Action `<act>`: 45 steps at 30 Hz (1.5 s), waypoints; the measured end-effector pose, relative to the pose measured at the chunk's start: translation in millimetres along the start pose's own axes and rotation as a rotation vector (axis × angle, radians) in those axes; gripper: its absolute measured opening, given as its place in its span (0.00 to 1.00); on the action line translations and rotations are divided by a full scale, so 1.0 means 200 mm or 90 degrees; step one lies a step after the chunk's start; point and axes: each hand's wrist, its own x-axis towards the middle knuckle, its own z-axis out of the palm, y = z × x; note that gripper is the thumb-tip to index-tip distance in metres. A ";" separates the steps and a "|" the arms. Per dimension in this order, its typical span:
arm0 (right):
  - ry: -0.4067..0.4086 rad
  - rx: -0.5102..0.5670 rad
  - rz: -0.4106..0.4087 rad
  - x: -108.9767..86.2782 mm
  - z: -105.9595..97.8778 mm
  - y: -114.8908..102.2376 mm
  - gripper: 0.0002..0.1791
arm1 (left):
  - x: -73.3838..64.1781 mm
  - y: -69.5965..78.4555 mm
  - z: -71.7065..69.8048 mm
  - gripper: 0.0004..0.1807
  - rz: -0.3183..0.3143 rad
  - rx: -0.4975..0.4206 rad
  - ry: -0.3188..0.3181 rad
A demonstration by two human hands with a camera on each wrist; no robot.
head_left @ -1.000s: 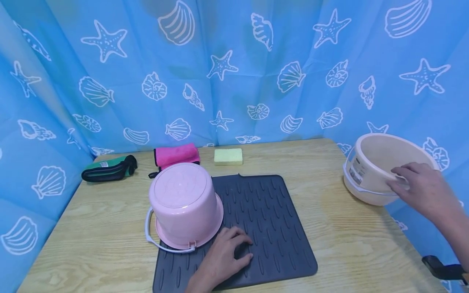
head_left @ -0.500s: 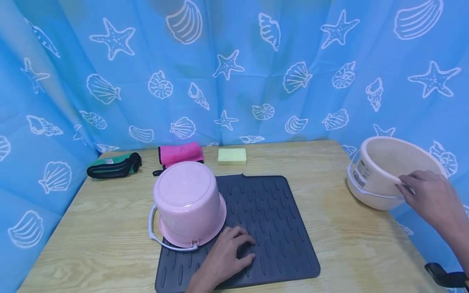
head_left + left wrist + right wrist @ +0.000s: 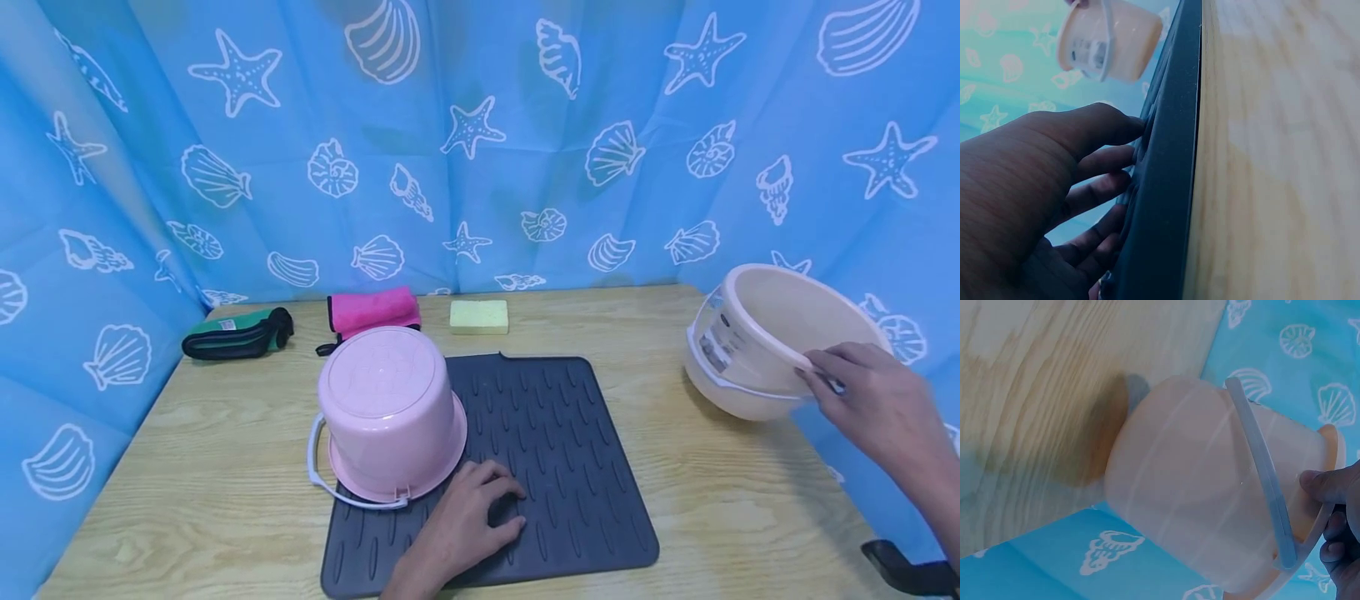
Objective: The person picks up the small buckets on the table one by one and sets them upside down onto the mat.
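At the table's right edge my right hand (image 3: 873, 396) pinches the rim of a cream bucket (image 3: 738, 350), thumb outside and fingers inside. The bucket tilts, its mouth turned up and right, its white handle (image 3: 1263, 469) hanging against the side. Whether its base touches the table, I cannot tell. My left hand (image 3: 468, 525) rests with loosely bent fingers on the dark grey ribbed mat (image 3: 562, 467), holding nothing; in the left wrist view its fingertips touch the mat's surface. Just beyond it a pink bucket (image 3: 390, 417) stands upside down, partly on the mat, its handle to the left.
A pink cloth (image 3: 375, 310) lies behind the pink bucket, with a pale yellow sponge (image 3: 478, 317) to its right. A folded green and black cloth (image 3: 238, 333) is at the back left. A blue seashell curtain (image 3: 465, 125) hangs around the wooden table (image 3: 202, 467).
My right hand has brought the cream bucket a little to the left, over the table, and it leans more. My left hand stays on the mat. The head view has shifted slightly.
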 end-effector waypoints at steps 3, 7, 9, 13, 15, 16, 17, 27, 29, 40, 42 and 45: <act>0.004 0.005 -0.008 0.03 -0.01 -0.03 0.17 | 0.00 0.00 0.00 0.12 -0.001 0.001 0.001; 0.018 0.019 -0.028 0.05 -0.02 -0.07 0.16 | 0.01 0.00 0.00 0.11 -0.005 -0.004 -0.007; 0.027 0.030 -0.043 0.06 -0.02 -0.08 0.14 | 0.01 0.00 0.00 0.11 -0.007 -0.007 -0.011; 0.051 0.048 -0.072 0.08 -0.03 -0.13 0.38 | 0.01 0.00 -0.01 0.11 -0.008 -0.004 -0.014; 0.062 0.056 -0.082 0.09 -0.03 -0.15 0.50 | 0.01 0.00 -0.01 0.11 -0.008 -0.002 -0.013; 0.066 0.059 -0.085 0.10 -0.03 -0.17 0.50 | 0.01 0.00 -0.01 0.11 -0.008 0.000 -0.014; 0.069 0.064 -0.089 0.10 -0.04 -0.18 0.50 | 0.01 0.00 -0.01 0.11 -0.010 0.000 -0.014; 0.111 0.112 -0.118 0.14 -0.04 -0.29 0.43 | 0.02 -0.01 -0.01 0.11 -0.008 0.004 -0.015; 0.121 0.129 -0.122 0.15 -0.03 -0.31 0.42 | 0.02 -0.01 -0.01 0.11 -0.005 0.010 -0.012; 0.147 0.211 -0.108 0.17 -0.03 -0.43 0.39 | 0.02 0.00 -0.01 0.12 0.005 0.019 -0.006; 0.148 0.222 -0.105 0.18 -0.03 -0.45 0.38 | 0.02 0.00 -0.01 0.12 0.004 0.019 -0.005; 0.149 0.234 -0.102 0.18 -0.03 -0.49 0.37 | 0.02 -0.01 -0.01 0.12 0.003 0.019 -0.004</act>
